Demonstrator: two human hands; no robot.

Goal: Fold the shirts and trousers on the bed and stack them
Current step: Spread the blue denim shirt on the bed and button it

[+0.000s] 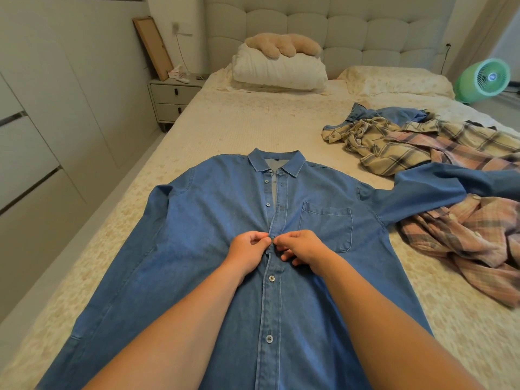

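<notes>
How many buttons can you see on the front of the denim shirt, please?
4: two unfastened ones below the collar, and two fastened ones below the hands. The hands may hide another, and the collar another.

Both forearms reaching forward, left hand and right hand meeting — fingers curled, pinching.

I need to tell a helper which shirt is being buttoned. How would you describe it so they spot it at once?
On the bed, look at the near end, below the crumpled plaid shirts. The denim shirt lies spread flat, collar toward the headboard, both hands pinching its placket; it alone is plain blue and laid out.
</notes>
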